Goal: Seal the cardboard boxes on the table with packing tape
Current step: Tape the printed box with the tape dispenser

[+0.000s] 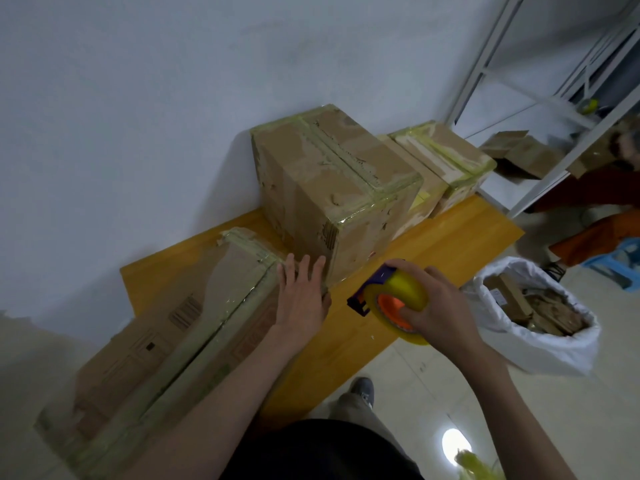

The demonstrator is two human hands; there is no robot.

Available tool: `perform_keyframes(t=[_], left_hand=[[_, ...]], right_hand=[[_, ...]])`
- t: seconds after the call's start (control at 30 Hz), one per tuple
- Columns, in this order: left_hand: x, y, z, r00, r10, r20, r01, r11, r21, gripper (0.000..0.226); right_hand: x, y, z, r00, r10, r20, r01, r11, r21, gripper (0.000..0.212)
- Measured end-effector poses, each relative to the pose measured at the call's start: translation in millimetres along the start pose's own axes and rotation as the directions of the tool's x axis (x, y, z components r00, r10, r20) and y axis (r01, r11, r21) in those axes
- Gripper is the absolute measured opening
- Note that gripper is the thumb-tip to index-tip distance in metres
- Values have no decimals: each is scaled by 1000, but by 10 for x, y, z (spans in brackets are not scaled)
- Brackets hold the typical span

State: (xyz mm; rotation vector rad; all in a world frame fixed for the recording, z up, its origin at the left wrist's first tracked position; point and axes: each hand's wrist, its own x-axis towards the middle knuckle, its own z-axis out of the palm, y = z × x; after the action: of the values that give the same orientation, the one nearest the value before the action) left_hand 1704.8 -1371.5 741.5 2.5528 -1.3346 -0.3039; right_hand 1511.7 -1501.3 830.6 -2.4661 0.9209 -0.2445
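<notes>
While the left hand (302, 295) lies flat with straight fingers on the far end of the long box (166, 341), its fingertips almost touching the tall box (332, 188) just beyond them, the right hand (438, 311) grips the tape dispenser (388, 299) just beside it, fingers curled round the yellow roll and its orange core, the blue frame pointing toward the left hand. The dispenser hovers over the bare orange bench (450, 237); whether it touches the wood I cannot tell. Both near boxes already carry yellowish tape along their seams, as does the smaller box (446, 157) beyond the right hand. I judge the risks to be these: the long box overhangs the bench edge nearest the person, so a hard pull of tape could swing or tip it if the flat palm lifts; the tape could snag on the old, wrinkled strips and crease; and a blade coming toward the left fingers could nick them. A white sack of cardboard scraps (533, 313) sits on the floor beyond the right wrist.
</notes>
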Motion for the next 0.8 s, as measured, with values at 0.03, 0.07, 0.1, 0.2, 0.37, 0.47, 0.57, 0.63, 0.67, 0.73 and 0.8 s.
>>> perform_keyframes(t=[0.03,0.07,0.1,0.2,0.37,0.47,0.57,0.63,0.67,0.73,0.8], left_hand=[[-1,-8,-2,1000,1,-25,-2,998,-69,75],[-6,-30,-8,999,1,-47,-8,989,-145,75],[-17,-60,-19,998,6,-65,-21,975,-220,73],[-77,-175,-71,988,118,-100,-145,936,-322,46],[-117,-281,-124,946,322,-27,-323,939,-120,22],[-55,-265,-173,940,340,-1,-339,937,-88,22],[25,-272,-209,934,356,-13,-355,927,-119,21],[85,-305,-221,941,340,2,-336,931,-143,21],[111,-318,-221,944,328,26,-321,936,-148,23],[150,-323,-204,946,313,81,-300,943,-146,30],[180,-319,-172,942,317,106,-303,944,-131,36]], right_hand=[[-8,-7,3,1000,6,-2,-6,1000,0,69],[-14,-15,7,1000,10,-4,-10,1000,-2,69],[-22,-21,8,1000,13,-5,-13,1000,-3,69],[-41,-34,16,1000,7,-16,-7,1000,14,69],[-66,-36,24,999,-11,-43,13,999,52,72],[-58,-34,29,999,-24,-44,27,998,57,73],[-59,-28,26,998,-31,-54,34,998,51,74],[-73,-22,18,998,-25,-53,28,998,56,74],[-80,-19,13,998,-22,-51,25,998,64,73],[-97,-4,9,999,-23,-47,26,997,72,72],[-109,15,9,999,-22,-42,25,997,75,73]])
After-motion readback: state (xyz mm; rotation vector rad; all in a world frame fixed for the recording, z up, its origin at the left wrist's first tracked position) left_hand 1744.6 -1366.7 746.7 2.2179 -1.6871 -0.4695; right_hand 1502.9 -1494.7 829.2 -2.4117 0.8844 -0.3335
